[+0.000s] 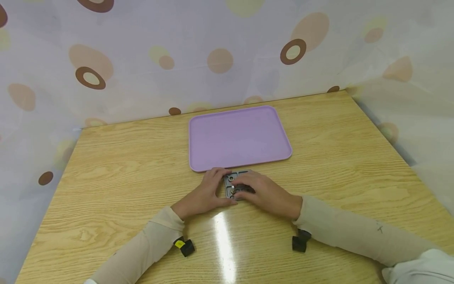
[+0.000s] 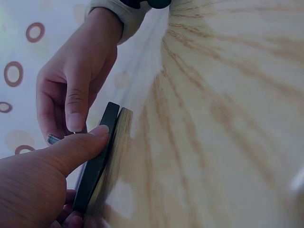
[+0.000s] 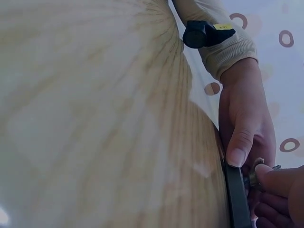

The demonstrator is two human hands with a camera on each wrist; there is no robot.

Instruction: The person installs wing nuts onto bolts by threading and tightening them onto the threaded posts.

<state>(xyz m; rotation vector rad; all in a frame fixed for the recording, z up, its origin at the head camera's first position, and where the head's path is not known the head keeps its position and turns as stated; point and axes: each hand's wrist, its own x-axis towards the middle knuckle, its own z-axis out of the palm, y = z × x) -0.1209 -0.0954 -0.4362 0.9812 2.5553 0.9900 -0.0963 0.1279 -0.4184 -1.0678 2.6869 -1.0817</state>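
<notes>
A grey rectangular metal plate point(image 1: 228, 183) with ribs and round holes lies on the table, just in front of the tray. My left hand point(image 1: 205, 195) grips its left side, thumb along the near edge and fingers at the far edge. Over the plate's right part reaches my right hand point(image 1: 269, 196), hiding that part. A threaded bolt point(image 3: 277, 167) stands out from the plate. Beside it, the right thumb and fingers pinch a small ring-shaped metal piece point(image 3: 259, 162), mostly covered by the fingertips. In the left wrist view the bolt's end point(image 2: 53, 139) shows behind the left thumb.
A purple tray point(image 1: 239, 138) lies on the wooden table point(image 1: 134, 169) beyond the hands. Patterned cloth point(image 1: 191, 51) hangs along the back and sides of the table. Each sleeve carries a black wrist device, such as the left one point(image 1: 187, 248).
</notes>
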